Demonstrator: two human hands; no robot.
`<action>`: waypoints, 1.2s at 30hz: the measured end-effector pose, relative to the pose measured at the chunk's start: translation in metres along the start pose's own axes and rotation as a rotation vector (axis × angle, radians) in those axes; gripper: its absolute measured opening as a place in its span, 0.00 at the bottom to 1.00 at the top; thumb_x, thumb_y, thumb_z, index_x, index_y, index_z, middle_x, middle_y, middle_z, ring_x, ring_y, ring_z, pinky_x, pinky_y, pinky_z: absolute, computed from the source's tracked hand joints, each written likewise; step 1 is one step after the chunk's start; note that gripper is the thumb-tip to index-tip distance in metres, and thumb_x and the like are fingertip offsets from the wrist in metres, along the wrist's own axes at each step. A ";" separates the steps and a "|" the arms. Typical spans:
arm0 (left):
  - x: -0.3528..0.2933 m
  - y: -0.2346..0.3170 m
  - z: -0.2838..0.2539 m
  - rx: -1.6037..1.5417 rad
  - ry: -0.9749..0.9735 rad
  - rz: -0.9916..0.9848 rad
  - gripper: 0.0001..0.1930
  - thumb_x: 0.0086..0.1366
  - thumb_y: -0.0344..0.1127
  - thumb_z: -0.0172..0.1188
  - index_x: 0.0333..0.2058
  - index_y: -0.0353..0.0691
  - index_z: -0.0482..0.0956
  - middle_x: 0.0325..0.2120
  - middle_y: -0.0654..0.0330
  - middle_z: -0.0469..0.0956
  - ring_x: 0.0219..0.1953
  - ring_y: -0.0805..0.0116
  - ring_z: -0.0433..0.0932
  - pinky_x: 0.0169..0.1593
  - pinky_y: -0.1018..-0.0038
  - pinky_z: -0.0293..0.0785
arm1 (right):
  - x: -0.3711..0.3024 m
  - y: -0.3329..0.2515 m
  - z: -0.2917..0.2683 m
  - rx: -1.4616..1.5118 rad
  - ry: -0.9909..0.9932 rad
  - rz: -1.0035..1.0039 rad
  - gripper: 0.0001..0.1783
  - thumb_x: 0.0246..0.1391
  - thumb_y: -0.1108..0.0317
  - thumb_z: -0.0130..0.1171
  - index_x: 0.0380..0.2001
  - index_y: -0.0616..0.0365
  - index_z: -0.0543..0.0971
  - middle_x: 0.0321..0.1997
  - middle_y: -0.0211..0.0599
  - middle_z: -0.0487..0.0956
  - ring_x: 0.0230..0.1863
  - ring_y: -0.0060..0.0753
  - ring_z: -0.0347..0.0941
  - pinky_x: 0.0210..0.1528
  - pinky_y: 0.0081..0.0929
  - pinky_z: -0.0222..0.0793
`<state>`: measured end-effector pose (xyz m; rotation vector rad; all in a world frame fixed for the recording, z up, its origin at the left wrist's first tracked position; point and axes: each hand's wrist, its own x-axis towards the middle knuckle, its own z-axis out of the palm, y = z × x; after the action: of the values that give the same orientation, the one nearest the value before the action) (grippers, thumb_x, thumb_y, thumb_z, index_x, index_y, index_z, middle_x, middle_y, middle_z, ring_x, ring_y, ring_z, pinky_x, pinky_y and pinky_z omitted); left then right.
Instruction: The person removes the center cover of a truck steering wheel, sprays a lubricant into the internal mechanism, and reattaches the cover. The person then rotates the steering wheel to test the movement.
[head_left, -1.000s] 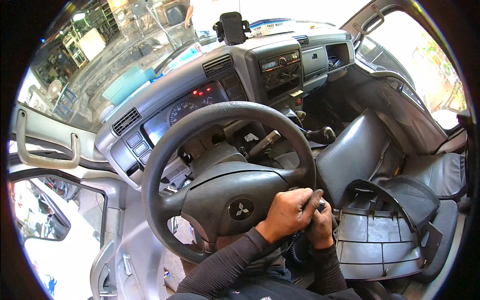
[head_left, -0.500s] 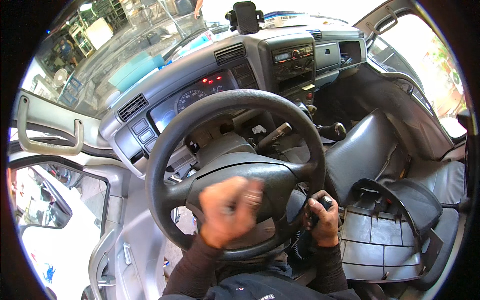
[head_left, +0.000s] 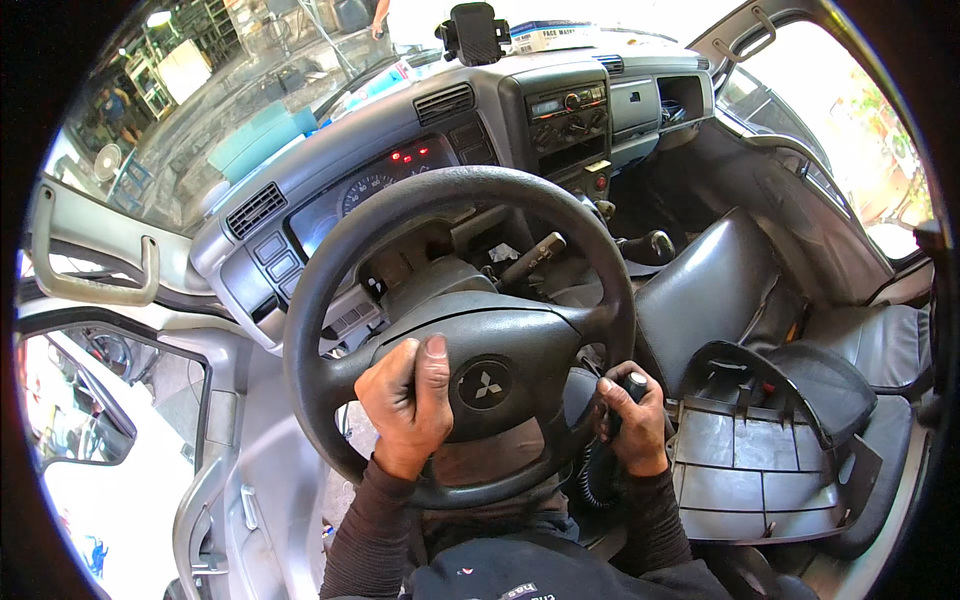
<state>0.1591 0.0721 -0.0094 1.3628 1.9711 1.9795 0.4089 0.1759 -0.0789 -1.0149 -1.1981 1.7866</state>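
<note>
Steering wheel (head_left: 485, 428) hid part of dash (head_left: 335, 175). From wheel ctr: phone holder (head_left: 475, 35) at 12 o'clock, gear knob (head_left: 660, 246) approx 2, grey panel (head_left: 752, 472) approx 4. R hand (head_left: 634, 418) grasped blk handle (head_left: 632, 384) at approx 3; coiled cord (head_left: 589, 482) nr. L hand (head_left: 405, 405), approx 9, was clenched in front of wheel; couldn't tell if anything inside. Wheel round, matte; handle round-topped; panel gridded, hard plastic; seat (head_left: 705, 300) smooth, shiny.

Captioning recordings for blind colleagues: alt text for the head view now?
A person's right hand grips a dark object near a vehicle's steering wheel; the left hand, curled into a fist, appears over the wheel's left side. A gridded plastic panel lies at right.
</note>
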 end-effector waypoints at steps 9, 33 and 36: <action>-0.017 -0.003 0.019 -0.057 -0.185 0.172 0.20 0.67 0.28 0.64 0.18 0.37 0.65 0.14 0.55 0.60 0.14 0.58 0.60 0.21 0.64 0.56 | 0.002 0.002 -0.001 -0.106 -0.008 -0.019 0.10 0.62 0.65 0.70 0.35 0.59 0.79 0.26 0.26 0.78 0.21 0.16 0.70 0.20 0.17 0.64; -0.042 -0.005 0.138 -0.208 -0.484 0.164 0.14 0.71 0.32 0.64 0.25 0.35 0.74 0.19 0.50 0.72 0.21 0.48 0.75 0.26 0.59 0.70 | 0.010 0.015 -0.014 0.237 0.039 -0.056 0.14 0.64 0.56 0.62 0.33 0.56 0.76 0.25 0.28 0.75 0.20 0.20 0.70 0.18 0.18 0.64; -0.027 0.002 0.142 -0.198 -0.455 0.040 0.16 0.73 0.34 0.62 0.26 0.34 0.74 0.20 0.46 0.71 0.22 0.45 0.75 0.26 0.59 0.68 | 0.005 0.011 -0.012 0.256 0.032 0.021 0.14 0.64 0.56 0.63 0.34 0.56 0.77 0.19 0.28 0.73 0.13 0.20 0.65 0.13 0.19 0.60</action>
<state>0.2592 0.1688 -0.0490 1.6288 1.5175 1.6333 0.4162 0.1817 -0.0939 -0.9055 -0.9139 1.8768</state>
